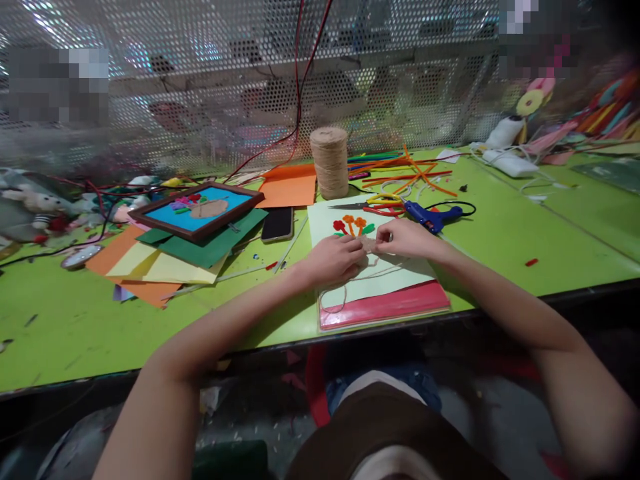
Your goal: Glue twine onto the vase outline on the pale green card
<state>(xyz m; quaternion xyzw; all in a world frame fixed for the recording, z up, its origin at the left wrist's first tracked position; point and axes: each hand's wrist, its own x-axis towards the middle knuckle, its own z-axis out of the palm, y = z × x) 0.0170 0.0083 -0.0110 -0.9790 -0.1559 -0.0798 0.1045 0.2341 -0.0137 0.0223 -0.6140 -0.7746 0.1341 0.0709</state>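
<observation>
A pale green sheet (395,283) carries red and orange flowers (354,224) with green leaves. Below the blooms is a tan, twine-like patch (369,244), partly covered by my fingers. My left hand (339,260) lies at its left edge, fingers bent and together; whatever is under the fingertips is hidden. At the right edge, thumb and forefinger of my right hand (400,238) are pinched, seemingly on twine. Loose twine (385,272) trails across the sheet and loops near its lower left corner.
A twine spool (329,163) stands behind the sheet. Scissors (370,205) and a blue glue gun (433,215) lie beyond my right hand. Leftward are a phone (277,225), coloured papers (200,243) and a framed picture (197,208). A red folder (385,308) sits beneath the sheet.
</observation>
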